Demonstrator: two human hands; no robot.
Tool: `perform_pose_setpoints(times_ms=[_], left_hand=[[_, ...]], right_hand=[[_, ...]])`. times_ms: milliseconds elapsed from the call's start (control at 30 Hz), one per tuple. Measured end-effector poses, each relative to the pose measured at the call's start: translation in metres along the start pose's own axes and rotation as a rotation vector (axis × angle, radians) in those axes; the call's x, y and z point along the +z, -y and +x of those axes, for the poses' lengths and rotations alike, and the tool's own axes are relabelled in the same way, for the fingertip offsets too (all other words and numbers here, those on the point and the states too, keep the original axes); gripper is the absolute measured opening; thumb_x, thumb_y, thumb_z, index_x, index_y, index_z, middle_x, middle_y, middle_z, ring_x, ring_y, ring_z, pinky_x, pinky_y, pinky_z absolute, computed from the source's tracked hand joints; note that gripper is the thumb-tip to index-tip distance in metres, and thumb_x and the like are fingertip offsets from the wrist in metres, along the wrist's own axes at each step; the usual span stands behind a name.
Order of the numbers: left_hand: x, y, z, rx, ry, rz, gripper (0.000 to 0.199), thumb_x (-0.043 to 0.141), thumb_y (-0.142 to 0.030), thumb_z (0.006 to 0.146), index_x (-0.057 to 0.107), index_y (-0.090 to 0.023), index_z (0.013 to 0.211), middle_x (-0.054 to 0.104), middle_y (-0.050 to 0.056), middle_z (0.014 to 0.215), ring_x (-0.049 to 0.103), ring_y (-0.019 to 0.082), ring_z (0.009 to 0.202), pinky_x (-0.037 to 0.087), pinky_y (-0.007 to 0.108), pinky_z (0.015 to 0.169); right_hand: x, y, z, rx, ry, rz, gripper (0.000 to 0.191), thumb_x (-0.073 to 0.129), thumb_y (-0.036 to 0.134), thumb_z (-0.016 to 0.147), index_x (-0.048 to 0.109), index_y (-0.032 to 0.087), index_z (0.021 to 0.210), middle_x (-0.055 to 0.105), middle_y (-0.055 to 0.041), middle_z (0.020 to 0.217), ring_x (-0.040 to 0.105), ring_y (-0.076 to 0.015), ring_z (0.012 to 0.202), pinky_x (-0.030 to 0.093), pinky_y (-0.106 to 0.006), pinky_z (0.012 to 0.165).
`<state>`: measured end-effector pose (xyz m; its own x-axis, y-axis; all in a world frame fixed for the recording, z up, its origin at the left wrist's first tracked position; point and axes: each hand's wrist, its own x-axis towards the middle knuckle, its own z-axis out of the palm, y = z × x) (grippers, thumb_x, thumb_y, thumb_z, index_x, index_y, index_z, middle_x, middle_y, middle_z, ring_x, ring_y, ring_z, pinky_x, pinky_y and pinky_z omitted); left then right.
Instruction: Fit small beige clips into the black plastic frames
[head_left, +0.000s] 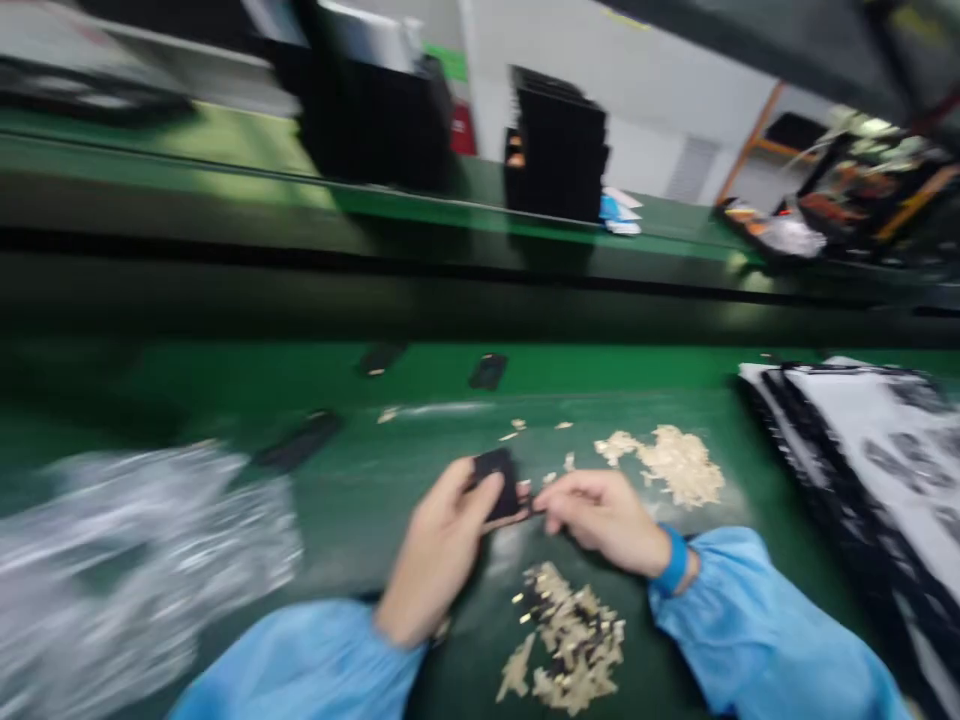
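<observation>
My left hand [442,550] is closed round a small black flat rectangular piece [496,480], with the thumb lying across its face. Close by its right edge, my right hand [592,515] is closed in a pinch at the fingertips. Whatever the pinch holds is too small and blurred to name. Below the hands lies a pile of pale and dark small pieces [574,640]. To the right of my right hand is a heap of pale, flat small pieces [679,465]. A few loose pale bits are scattered beyond my fingers.
Crumpled clear plastic [187,560] covers the left side of the green table [352,520]. More black flat pieces [489,371] lie farther back. At the right is a stack of black and white sheets [862,430]. A raised shelf [465,215] carries black stacks [556,145].
</observation>
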<state>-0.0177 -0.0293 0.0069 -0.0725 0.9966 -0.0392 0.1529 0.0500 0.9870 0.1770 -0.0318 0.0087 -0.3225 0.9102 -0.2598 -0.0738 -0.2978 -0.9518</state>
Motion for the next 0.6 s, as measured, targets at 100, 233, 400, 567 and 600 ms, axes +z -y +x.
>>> perform_pose_setpoints(times_ms=[100,233,400,567,600], left_hand=[[0.0034,-0.0043,0.0045,-0.12,-0.003,-0.155,0.036,0.075,-0.051,0.077,0.066,-0.017,0.088,0.075,0.004,0.082,0.071,0.018,0.073,0.058,0.027,0.066],[0.0054,-0.0029,0.0042,-0.141,-0.053,-0.172,0.03,0.074,-0.044,0.075,0.066,-0.016,0.083,0.069,0.002,0.072,0.062,0.013,0.059,0.05,0.02,0.049],[0.0027,-0.004,0.0018,-0.083,-0.044,-0.099,0.023,0.071,-0.038,0.077,0.069,-0.016,0.085,0.061,-0.004,0.06,0.049,0.008,0.044,0.041,0.018,0.041],[0.0028,0.0001,-0.0004,0.047,-0.048,0.052,0.016,0.066,-0.031,0.083,0.071,-0.017,0.087,0.055,-0.006,0.054,0.046,0.007,0.042,0.036,0.018,0.041],[0.0031,0.0015,-0.0008,0.067,-0.052,0.071,0.015,0.066,-0.031,0.083,0.071,-0.017,0.086,0.055,-0.005,0.055,0.046,0.007,0.042,0.036,0.018,0.042]], right_hand=[[-0.0071,-0.0001,-0.0011,0.045,0.064,-0.035,0.046,0.073,0.058,0.083,0.077,0.015,0.099,0.067,-0.0007,0.068,0.029,-0.0029,0.04,0.017,-0.02,0.039],[-0.0076,-0.0003,-0.0034,0.056,0.061,-0.093,0.046,0.068,0.059,0.087,0.077,0.015,0.098,0.067,-0.0021,0.07,0.03,-0.0041,0.041,0.016,-0.023,0.041],[-0.0063,0.0022,-0.0065,0.093,0.039,-0.178,0.047,0.065,0.061,0.088,0.076,0.017,0.098,0.066,-0.0031,0.071,0.029,-0.0055,0.042,0.016,-0.025,0.041],[-0.0071,0.0027,-0.0066,0.104,0.054,-0.242,0.049,0.063,0.063,0.09,0.076,0.017,0.096,0.066,-0.0041,0.071,0.029,-0.0063,0.043,0.017,-0.025,0.041],[-0.0072,0.0026,-0.0066,0.103,0.06,-0.259,0.048,0.062,0.063,0.09,0.076,0.017,0.095,0.065,-0.0039,0.071,0.03,-0.0065,0.044,0.018,-0.025,0.041]])
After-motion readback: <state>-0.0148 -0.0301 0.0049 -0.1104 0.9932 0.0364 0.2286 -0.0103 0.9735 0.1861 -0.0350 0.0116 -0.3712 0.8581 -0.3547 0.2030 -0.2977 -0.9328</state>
